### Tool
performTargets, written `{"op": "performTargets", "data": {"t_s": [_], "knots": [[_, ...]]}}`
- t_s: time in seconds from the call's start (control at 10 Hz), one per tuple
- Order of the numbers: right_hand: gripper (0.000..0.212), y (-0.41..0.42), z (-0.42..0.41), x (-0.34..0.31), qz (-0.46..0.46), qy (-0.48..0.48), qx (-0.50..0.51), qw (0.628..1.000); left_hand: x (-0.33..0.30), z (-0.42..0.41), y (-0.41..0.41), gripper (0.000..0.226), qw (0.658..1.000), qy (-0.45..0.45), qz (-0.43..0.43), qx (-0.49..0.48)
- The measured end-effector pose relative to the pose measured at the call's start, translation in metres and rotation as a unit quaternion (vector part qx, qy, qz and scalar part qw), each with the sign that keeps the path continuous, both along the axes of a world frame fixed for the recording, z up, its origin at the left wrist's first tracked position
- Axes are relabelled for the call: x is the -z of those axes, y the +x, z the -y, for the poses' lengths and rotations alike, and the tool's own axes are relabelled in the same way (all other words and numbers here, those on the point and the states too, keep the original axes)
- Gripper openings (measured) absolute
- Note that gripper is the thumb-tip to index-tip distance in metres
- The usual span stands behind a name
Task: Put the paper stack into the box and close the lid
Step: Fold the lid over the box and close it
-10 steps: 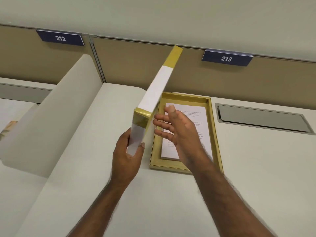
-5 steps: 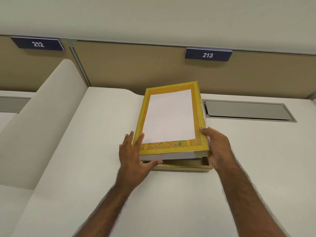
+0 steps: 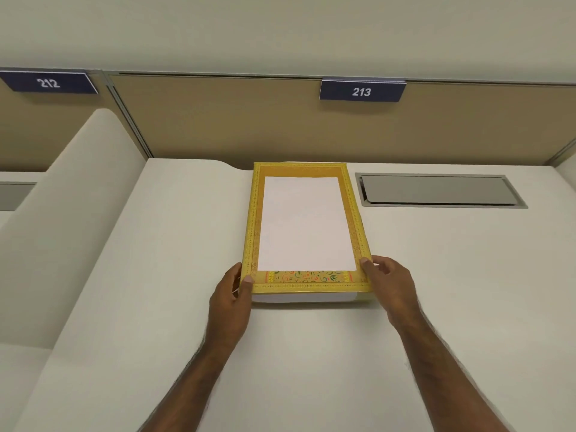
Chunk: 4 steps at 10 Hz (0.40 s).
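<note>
At the near end of the lid [image 3: 307, 226], a person's two hands grip its front corners: the left hand [image 3: 232, 296] clamps the near-left corner, thumb on the patterned yellow border and fingers wrapped down the side, while the right hand [image 3: 388, 285] clamps the near-right corner the same way, thumb on top. The hands are apart, one at each end of the lid's short near edge, and about equally close to it; neither is clearly the nearer.

The lid lies straight ahead of the hands, its long axis running directly away from the person toward the partition [image 3: 249, 120] behind it. Its top, yellow-bordered with a plain white centre, looks level. Below its near edge shows a white band, apparently the lid's own side wall; the box beneath is hidden, and so is the paper stack, which by the task should lie inside it. Whether the lid is fully seated cannot be told from this view, though no gap shows along the near edge.

Beyond the lid's right side, a grey recessed flap [image 3: 436, 190] is set into the pale counter [image 3: 311, 353]; above it on the partition hangs a sign reading 213 [image 3: 362, 91].

The task appears nearly complete. What remains, by judgement, is an even downward press at both corners, then letting go, keeping the lid square along its long axis so that it does not bind.
</note>
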State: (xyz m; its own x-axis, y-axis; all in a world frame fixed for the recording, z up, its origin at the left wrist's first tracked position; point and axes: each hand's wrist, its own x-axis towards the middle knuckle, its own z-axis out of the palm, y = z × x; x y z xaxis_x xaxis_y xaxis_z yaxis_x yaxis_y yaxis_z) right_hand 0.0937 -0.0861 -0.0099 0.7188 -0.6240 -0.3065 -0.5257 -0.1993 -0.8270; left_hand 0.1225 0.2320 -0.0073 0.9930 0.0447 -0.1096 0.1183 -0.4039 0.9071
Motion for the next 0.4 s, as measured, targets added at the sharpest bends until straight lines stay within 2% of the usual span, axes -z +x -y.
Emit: {"op": "performTargets", "data": {"t_s": [0.1,0.3,0.4], "knots": [[0.036,-0.010,0.001,0.006,-0.011,-0.028,-0.026,0.999,0.006,-0.001,-0.006,0.032,0.999,0.038,0.014,-0.008],[0.047,-0.018,0.011,0.001,-0.048,-0.065,-0.092,0.992,-0.003,0.015,-0.019,0.045,0.992,0.121,0.013,-0.041],[0.049,-0.023,0.024,-0.007,0.002,-0.114,-0.125,0.986,-0.016,0.043,-0.026,0.057,0.981,0.169,0.079,-0.042]]}}
